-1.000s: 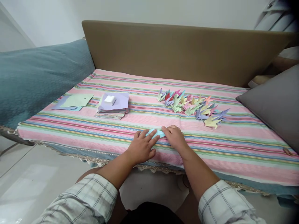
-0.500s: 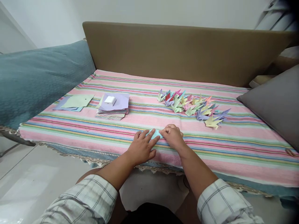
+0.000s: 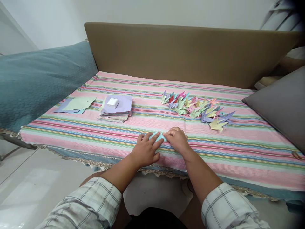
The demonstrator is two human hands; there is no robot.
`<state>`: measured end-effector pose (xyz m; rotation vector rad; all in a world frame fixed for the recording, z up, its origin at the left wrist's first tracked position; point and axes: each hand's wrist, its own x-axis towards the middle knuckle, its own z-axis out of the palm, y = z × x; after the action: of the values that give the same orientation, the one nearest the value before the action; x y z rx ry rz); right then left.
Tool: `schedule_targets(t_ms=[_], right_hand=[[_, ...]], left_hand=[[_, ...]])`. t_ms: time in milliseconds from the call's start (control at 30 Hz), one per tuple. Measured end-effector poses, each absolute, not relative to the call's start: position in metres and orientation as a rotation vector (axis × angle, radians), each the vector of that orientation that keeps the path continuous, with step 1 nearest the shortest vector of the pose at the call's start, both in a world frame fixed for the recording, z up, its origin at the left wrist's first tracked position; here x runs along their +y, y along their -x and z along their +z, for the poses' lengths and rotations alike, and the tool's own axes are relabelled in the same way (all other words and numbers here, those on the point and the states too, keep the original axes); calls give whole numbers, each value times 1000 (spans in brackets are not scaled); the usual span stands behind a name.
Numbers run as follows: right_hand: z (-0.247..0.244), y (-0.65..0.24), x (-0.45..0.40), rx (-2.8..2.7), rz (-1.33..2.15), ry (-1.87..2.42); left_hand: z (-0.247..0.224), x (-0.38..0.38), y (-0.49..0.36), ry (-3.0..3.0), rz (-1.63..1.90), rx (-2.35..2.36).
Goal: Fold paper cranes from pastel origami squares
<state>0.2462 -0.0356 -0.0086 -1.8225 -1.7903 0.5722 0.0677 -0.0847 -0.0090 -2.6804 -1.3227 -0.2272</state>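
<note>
A small light-blue folded paper (image 3: 161,137) lies on the striped cloth (image 3: 95,133) near its front edge, partly covered by my fingers. My left hand (image 3: 147,149) rests on it from the left, fingers spread and pressing it flat. At its right end my right hand (image 3: 177,139) pinches the paper between thumb and forefinger, the other fingers curled. Several folded paper cranes (image 3: 195,109) in many colours stand grouped beyond my right hand.
Left of centre, a stack of paper squares (image 3: 115,116) carries a small white box-like object (image 3: 112,102). Loose green and blue sheets (image 3: 79,103) lie farther left. A grey cushion (image 3: 281,105) is at the right, a brown backrest (image 3: 186,54) behind.
</note>
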Motion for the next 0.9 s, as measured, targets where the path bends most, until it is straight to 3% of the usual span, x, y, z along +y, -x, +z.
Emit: schedule_targets(t_ms=[900], right_hand=[[-11, -273, -27, -1971, 632, 1641]], left_hand=[[-10, -85, -68, 2693, -264, -1331]])
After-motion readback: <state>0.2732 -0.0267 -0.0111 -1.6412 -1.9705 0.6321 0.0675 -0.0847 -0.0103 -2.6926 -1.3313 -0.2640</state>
